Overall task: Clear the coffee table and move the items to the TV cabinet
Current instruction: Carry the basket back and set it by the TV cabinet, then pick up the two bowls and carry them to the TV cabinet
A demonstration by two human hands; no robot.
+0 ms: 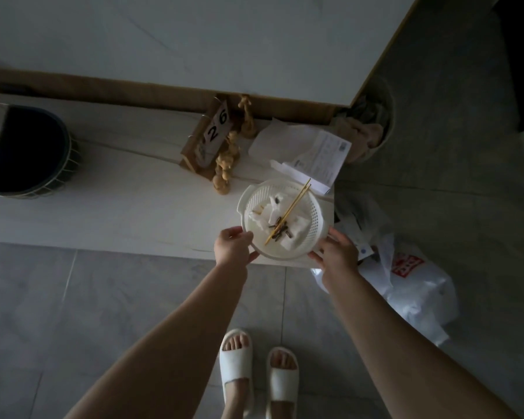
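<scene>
Head view, looking steeply down. A white perforated basket (pixel 283 220) sits at the near right end of a pale, low desk (pixel 109 204), its near rim projecting slightly past the desk's front edge. Whether this surface is the coffee table or the TV cabinet cannot be told.

Grip. The left hand (pixel 233 247) pinches the basket's rim at 8 o'clock, fingers curled over the edge. The right hand (pixel 337 252) clasps the rim and outer wall at 4 o'clock, fingers wrapped beneath. Both hands are thus clamped on the basket, at nearly opposite points. Whether its base rests on the desk or is just lifted cannot be judged.

Contents. Crumpled white tissues (pixel 288 237), two thin wooden skewers (pixel 291 208) lying diagonally with their tips past the rim at 1 o'clock, and small dark scraps (pixel 280 229), too small to identify.

Handling, as a judgement. The basket is probably light, fairly stiff plastic that may flex a little at the rim; the load weighs almost nothing. The hazard is spillage rather than weight: skewers and scraps are loose and would slide or roll if the basket tilted. The opposed two-handed hold on the rim suits level carrying.

Surroundings. At 12 o'clock from the basket lie folded papers (pixel 318 152); at 11 o'clock a small calendar block showing "26" (pixel 215 130) beside a pale knobbly figurine (pixel 227 164); at 9 o'clock, well apart, a dark wire-framed basket (pixel 28 152). A white plastic bag (pixel 415 291) lies on the floor at 4 o'clock.
</scene>
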